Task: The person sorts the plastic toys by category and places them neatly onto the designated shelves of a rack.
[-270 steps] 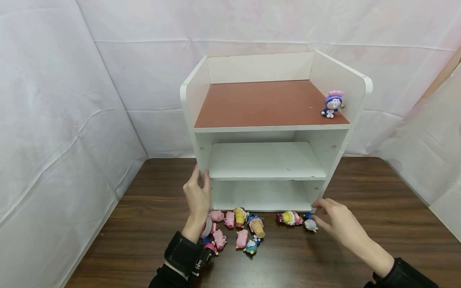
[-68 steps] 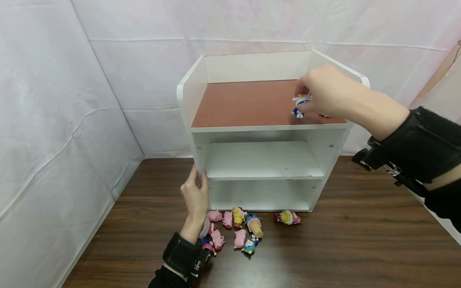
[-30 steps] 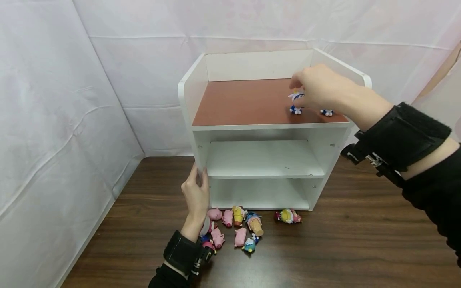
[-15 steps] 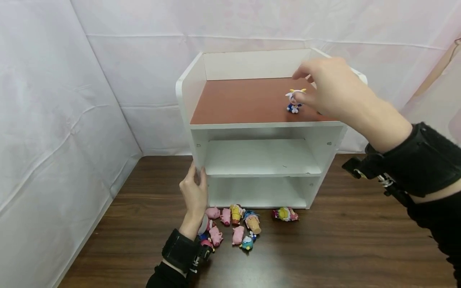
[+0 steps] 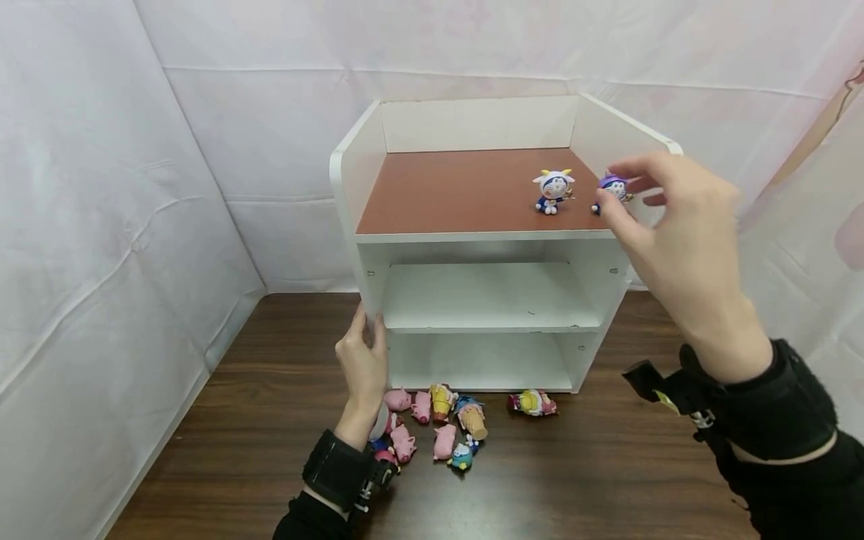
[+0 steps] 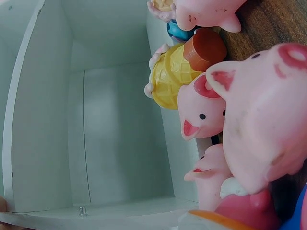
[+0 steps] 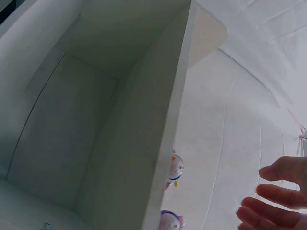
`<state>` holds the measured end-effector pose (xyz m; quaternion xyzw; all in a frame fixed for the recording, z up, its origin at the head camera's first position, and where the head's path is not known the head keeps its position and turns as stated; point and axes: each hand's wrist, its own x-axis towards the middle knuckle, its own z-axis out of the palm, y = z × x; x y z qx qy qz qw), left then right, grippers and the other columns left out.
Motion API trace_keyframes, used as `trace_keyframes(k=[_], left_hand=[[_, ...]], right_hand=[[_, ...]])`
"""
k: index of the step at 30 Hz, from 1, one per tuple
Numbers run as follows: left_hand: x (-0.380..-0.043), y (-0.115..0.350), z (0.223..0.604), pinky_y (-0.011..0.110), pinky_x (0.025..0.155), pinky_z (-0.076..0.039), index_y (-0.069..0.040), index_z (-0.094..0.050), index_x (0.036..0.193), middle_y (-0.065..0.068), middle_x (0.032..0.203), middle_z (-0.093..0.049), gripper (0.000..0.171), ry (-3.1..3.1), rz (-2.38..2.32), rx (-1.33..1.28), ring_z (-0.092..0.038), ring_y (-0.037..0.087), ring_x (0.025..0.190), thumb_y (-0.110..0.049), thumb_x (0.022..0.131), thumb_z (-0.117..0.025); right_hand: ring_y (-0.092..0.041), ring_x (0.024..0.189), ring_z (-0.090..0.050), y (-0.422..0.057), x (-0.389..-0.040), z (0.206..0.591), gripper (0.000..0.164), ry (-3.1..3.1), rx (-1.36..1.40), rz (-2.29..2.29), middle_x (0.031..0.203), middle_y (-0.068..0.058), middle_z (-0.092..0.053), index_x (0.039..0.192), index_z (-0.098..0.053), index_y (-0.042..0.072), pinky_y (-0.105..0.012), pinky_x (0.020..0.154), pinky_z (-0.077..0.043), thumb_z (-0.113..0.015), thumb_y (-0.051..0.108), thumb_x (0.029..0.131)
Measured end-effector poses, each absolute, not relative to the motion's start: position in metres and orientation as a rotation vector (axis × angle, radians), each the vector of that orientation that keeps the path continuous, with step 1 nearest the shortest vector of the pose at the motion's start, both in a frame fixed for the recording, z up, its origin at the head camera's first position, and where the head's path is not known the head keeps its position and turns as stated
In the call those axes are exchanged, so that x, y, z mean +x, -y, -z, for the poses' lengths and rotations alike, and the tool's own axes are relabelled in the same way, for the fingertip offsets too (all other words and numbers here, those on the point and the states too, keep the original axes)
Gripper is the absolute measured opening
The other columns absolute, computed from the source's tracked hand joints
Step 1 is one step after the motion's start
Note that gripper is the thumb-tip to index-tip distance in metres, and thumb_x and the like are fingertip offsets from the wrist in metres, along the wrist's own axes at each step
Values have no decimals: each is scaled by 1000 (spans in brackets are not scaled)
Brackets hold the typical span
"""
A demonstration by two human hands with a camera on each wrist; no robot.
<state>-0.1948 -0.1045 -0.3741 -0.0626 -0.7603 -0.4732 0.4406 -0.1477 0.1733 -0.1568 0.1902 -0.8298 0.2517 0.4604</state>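
A white shelf unit (image 5: 466, 187) with a brown top board stands upright on the table. On that board sit a blue figurine (image 5: 553, 191) in a white horned hat and, to its right, a figurine (image 5: 613, 186) in a purple hat. My right hand (image 5: 695, 232) is at the purple-hatted one, thumb and fingers spread and partly covering it in the head view; in the right wrist view, the fingers (image 7: 273, 208) are apart with nothing between them. My left hand (image 5: 364, 367) grips the front edge of the unit's left side panel.
Several pink pig figures (image 5: 403, 442) lie before the unit's lower left, among a yellow cone figure (image 5: 442, 403), another ice-cream-cone figure (image 5: 471, 417) and a teal figure (image 5: 461, 456). A yellow-and-pink figure (image 5: 532, 403) lies farther right. White cloth (image 5: 135, 225) surrounds the dark table (image 5: 540, 472).
My right hand took the white-hatted figurine from the table, stood it on the top board and let go. It then moved right to the purple-hatted figurine. My left hand stayed put.
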Motion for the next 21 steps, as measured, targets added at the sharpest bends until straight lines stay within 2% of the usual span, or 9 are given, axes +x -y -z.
trace_keyframes(k=[2,6,13,21], left_hand=[[-195,104,374,34,72,-48,2,-52,120,22,110,-57,33,1883,1175,-156,-57,31,96,-3,87,-53],[-194,104,374,35,73,-48,2,-52,120,22,110,-57,33,1870,1180,-163,-56,31,97,-2,87,-53],[-194,103,373,34,75,-47,2,-51,121,21,112,-56,34,1867,1190,-162,-56,30,99,-3,87,-53],[-194,102,374,31,77,-47,2,-51,121,20,112,-56,34,1871,1192,-163,-55,29,100,-3,87,-53]], right_hand=[[-22,76,-56,-177,-146,165,18,1983,437,-643,88,-12,-65,93,-64,-3,-6,68,-34,-61,10,80],[-19,75,-56,-183,-143,182,20,1894,415,-661,87,-12,-65,93,-65,-3,-7,69,-36,-60,11,80],[2,76,-54,-193,-138,213,20,1735,338,-800,84,-13,-65,91,-67,-2,-11,72,-42,-62,12,77],[5,75,-55,-211,-140,255,21,1703,205,-920,85,-14,-64,94,-65,-5,-10,70,-43,-65,7,76]])
